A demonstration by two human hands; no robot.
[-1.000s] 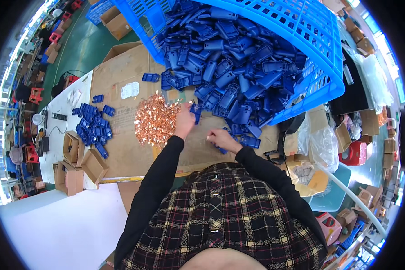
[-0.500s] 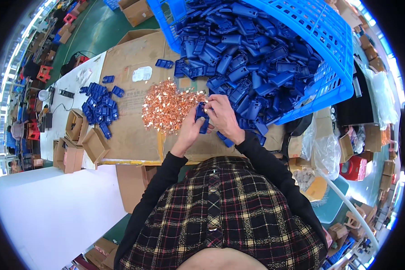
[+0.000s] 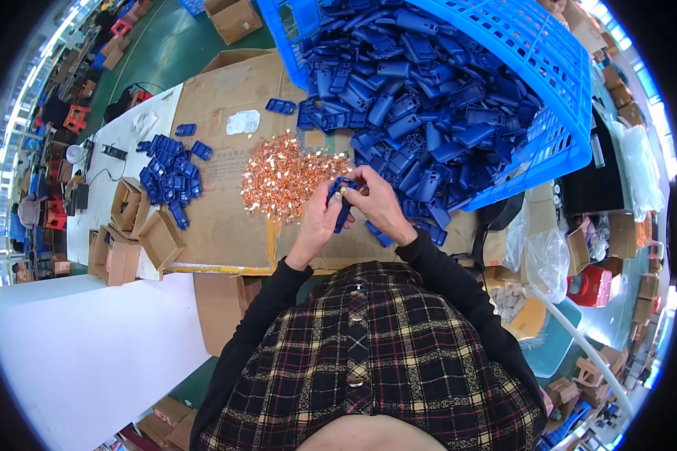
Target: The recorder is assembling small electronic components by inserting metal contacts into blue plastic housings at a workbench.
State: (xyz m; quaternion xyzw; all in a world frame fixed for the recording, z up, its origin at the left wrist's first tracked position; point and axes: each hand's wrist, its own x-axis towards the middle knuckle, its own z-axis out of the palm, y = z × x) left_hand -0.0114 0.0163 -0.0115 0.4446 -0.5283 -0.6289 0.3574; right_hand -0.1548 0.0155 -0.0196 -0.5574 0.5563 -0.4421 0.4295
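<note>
My left hand [image 3: 317,222] is closed around a small dark blue plastic casing [image 3: 342,219], held upright just above the cardboard at the near edge of the copper heap. At the casing's upper end, my right hand [image 3: 381,204] pinches with its thumb and fingers. Whether a small piece lies between those fingertips is hidden. Beyond my hands spreads a heap of small, shiny copper-coloured metal pieces [image 3: 282,177]. A large pile of similar blue casings [image 3: 429,98] spills out of a tipped blue plastic crate [image 3: 572,135] at the far right.
A smaller pile of blue casings [image 3: 171,171] lies on the left. Two open cardboard boxes [image 3: 160,239] stand near it at the table's left. Flat cardboard [image 3: 226,173] covers the worktop. A few loose casings lie beside my right wrist. Clear plastic bags [image 3: 545,259] hang at the right.
My right fingers have moved down and closed over the casing's upper end, with the thumb now pressing on it. My left hand still holds the casing, slightly lower.
</note>
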